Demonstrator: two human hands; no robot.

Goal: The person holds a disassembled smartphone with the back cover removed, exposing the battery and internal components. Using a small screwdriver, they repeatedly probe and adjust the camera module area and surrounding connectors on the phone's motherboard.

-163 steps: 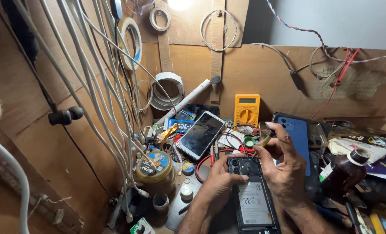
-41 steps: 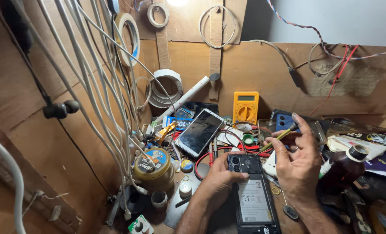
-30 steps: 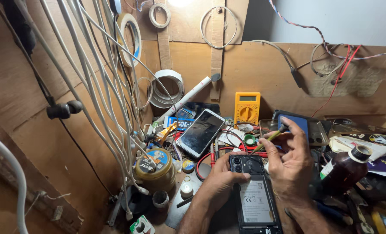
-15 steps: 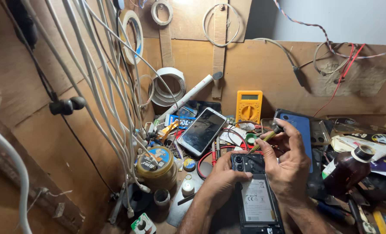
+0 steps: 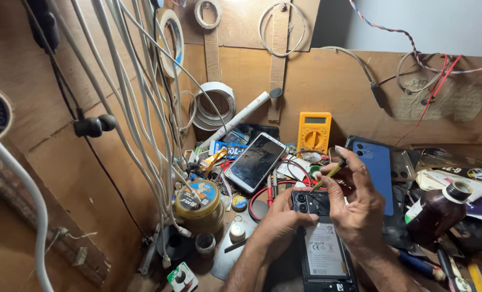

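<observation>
We see an opened phone [image 5: 322,246] lying flat on the cluttered workbench [image 5: 235,259], back cover off, camera block at the far end and a grey battery with a white label in its middle. Our left hand [image 5: 276,219] rests on the phone's upper left corner, fingers curled down against the camera block, pinning it to the bench. Our right hand [image 5: 357,203] pinches a thin yellow-handled tool [image 5: 327,173] between thumb and fingers, closed firmly on it; the tool slants down and left, its tip just above the phone's top edge.

As for containers, a squat yellow tin [image 5: 199,203] with a printed lid stands to the left of the phone, shut, so we cannot tell what is in it. Just below it a small dark cup [image 5: 204,243] stands open, contents too dim to make out, and a small white cap [image 5: 237,231] sits beside it. On the right a brown bottle [image 5: 438,211] with a white collar leans toward us, uncapped; its glass is too dark to show any liquid.

Beyond the hands a second phone [image 5: 254,162] lies screen up, tilted, and a blue phone [image 5: 376,167] lies back up, to the right. A yellow multimeter [image 5: 314,132] stands against the wooden wall, and red leads [image 5: 273,186] loop across the bench between them. White cables [image 5: 138,108] hang down on the left.
</observation>
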